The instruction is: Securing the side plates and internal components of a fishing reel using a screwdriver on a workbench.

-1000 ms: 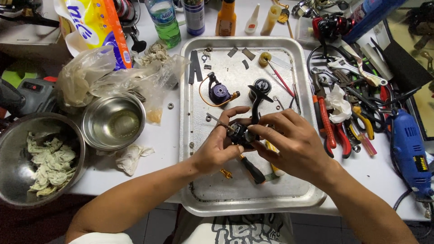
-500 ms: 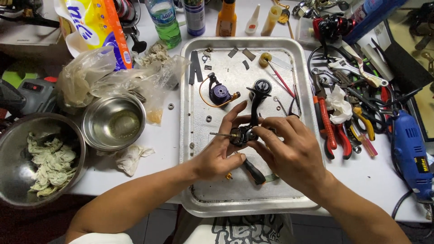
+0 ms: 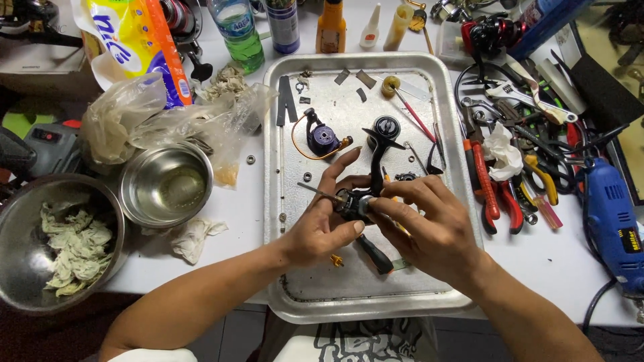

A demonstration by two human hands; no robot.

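Over a metal tray (image 3: 285, 167), both my hands hold a small black fishing-reel body (image 3: 372, 171) with a thin shaft sticking out to the left. My left hand (image 3: 320, 228) grips it from the left with thumb and fingers. My right hand (image 3: 429, 228) pinches its right side with the fingertips. Under the hands lies a black-handled screwdriver (image 3: 374, 253) and a small orange part (image 3: 337, 260). A purple spool part with an orange wire (image 3: 323, 139) rests on the tray beyond my left hand.
Two steel bowls (image 3: 166, 184) (image 3: 20, 268) stand left, one holding rags. Plastic bags (image 3: 161, 121), bottles (image 3: 236, 33) and glue tubes line the back. Pliers (image 3: 493, 194), wrenches and a blue rotary tool (image 3: 610, 221) lie right of the tray.
Both hands have turned the reel body slightly between them and lifted it a little farther up the tray; the fingers have shifted their hold.
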